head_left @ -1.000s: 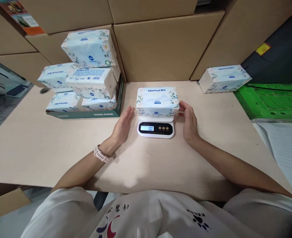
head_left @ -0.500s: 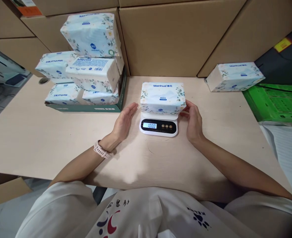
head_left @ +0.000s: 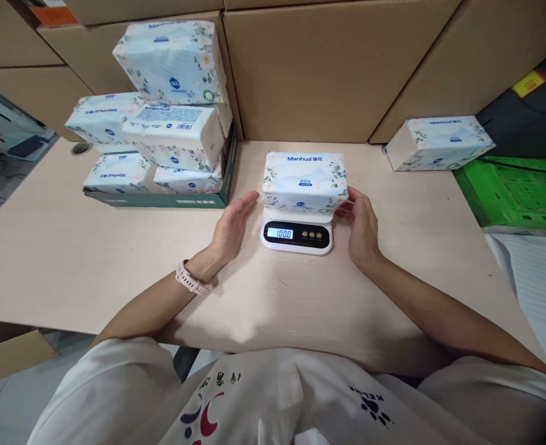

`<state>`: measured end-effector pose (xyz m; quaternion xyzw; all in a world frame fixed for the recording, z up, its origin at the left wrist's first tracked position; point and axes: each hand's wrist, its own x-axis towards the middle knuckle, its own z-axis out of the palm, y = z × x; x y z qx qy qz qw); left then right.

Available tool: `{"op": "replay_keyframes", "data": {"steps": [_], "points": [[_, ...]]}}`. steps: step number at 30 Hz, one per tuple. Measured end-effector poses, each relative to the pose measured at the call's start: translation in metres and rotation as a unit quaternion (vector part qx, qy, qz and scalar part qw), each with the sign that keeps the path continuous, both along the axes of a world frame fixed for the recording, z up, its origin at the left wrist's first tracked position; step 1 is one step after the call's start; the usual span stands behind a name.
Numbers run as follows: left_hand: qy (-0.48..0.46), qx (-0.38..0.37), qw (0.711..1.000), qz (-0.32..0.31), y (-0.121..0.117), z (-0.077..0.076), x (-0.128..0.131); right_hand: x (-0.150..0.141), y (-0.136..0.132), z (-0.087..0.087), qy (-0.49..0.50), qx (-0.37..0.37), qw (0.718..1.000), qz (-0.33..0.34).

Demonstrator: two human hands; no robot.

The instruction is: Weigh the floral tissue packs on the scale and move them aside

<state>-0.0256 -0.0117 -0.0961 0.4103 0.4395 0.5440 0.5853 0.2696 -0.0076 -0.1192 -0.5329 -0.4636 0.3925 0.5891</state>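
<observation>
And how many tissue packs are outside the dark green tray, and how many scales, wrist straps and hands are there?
Tissue packs outside the tray: 2
Scale: 1
Wrist strap: 1
Left hand and right hand: 2
Total: 6

Softly lit; shadowed across the near worktop (head_left: 291,296); glowing at the scale display (head_left: 280,234); stretched and blurred at far left.

Cardboard boxes (head_left: 337,74) stand stacked behind a pale table (head_left: 91,266) with a round hole (head_left: 81,148) near its far left corner, as light gray floor (head_left: 4,408) shows below and green plastic (head_left: 523,191) lies at right.
</observation>
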Motion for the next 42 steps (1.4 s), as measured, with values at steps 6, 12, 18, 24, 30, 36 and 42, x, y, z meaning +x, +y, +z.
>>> {"op": "replay_keyframes", "data": {"steps": [6,12,18,24,30,36,42], "points": [[0.001,-0.003,1.000,-0.002,0.0003,-0.0015,-0.0004,-0.0006,0.0000,0.0021,-0.001,-0.004,1.000,-0.001],[-0.013,-0.006,1.000,0.005,0.0009,-0.0020,0.0002,-0.0002,-0.0007,0.0018,-0.013,0.000,1.000,0.001],[0.003,0.004,1.000,-0.008,0.0007,-0.0026,-0.0006,-0.0002,-0.0005,0.0010,-0.026,0.006,1.000,0.004],[0.008,0.008,1.000,-0.004,-0.0009,-0.0006,0.0006,-0.0020,-0.0028,0.0037,-0.041,0.021,0.999,-0.009],[0.008,0.000,1.000,-0.003,-0.0008,-0.0001,0.0006,-0.0026,-0.0069,0.0086,-0.065,0.038,0.997,-0.008],[0.003,0.001,1.000,-0.001,-0.0003,-0.0018,-0.0001,-0.0025,-0.0055,0.0076,-0.056,0.041,0.997,-0.016],[0.003,-0.001,1.000,-0.003,-0.0005,0.0000,0.0013,-0.0044,-0.0042,0.0065,-0.055,0.041,0.997,-0.023]]}}
